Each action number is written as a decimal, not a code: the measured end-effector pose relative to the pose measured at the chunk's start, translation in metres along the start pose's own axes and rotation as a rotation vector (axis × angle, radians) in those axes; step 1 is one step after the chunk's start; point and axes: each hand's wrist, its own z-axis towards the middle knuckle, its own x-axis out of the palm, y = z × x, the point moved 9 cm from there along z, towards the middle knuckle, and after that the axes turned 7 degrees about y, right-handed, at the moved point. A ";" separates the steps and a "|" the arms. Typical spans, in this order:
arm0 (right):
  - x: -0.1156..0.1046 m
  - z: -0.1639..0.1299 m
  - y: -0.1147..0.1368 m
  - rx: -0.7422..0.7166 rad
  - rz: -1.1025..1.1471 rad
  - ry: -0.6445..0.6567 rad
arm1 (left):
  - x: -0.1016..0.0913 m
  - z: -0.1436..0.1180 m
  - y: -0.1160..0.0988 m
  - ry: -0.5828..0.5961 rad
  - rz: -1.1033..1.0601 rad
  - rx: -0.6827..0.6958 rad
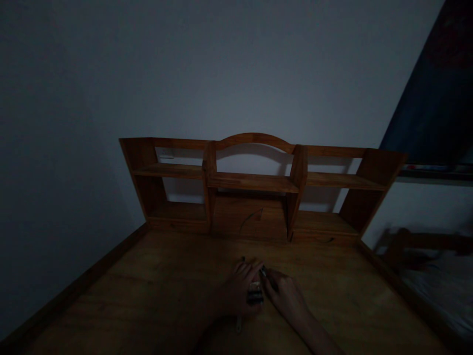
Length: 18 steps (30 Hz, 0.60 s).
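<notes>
The room is dim. My left hand (242, 291) and my right hand (283, 293) meet low over the middle of a wooden desk (148, 291), near its front. Between them sits a small dark object (255, 295) with a pale part; the fingers of both hands close around it. I cannot make out what the object is. A thin dark tip (263, 270) sticks up where the fingers touch.
A wooden shelf unit (254, 182) with an arched middle stands along the back of the desk against a pale wall. A thin cord (251, 219) lies in its lower middle bay. To the right is a bed with a wooden rail (421, 241) and a dark curtain (436, 98).
</notes>
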 end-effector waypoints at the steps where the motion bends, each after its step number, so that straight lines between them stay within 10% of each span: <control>1: 0.000 0.000 0.000 -0.008 0.002 -0.002 | 0.000 0.000 0.000 0.006 -0.003 -0.002; 18: 0.002 0.001 -0.002 0.005 0.001 -0.002 | -0.001 -0.001 -0.003 0.065 -0.010 -0.017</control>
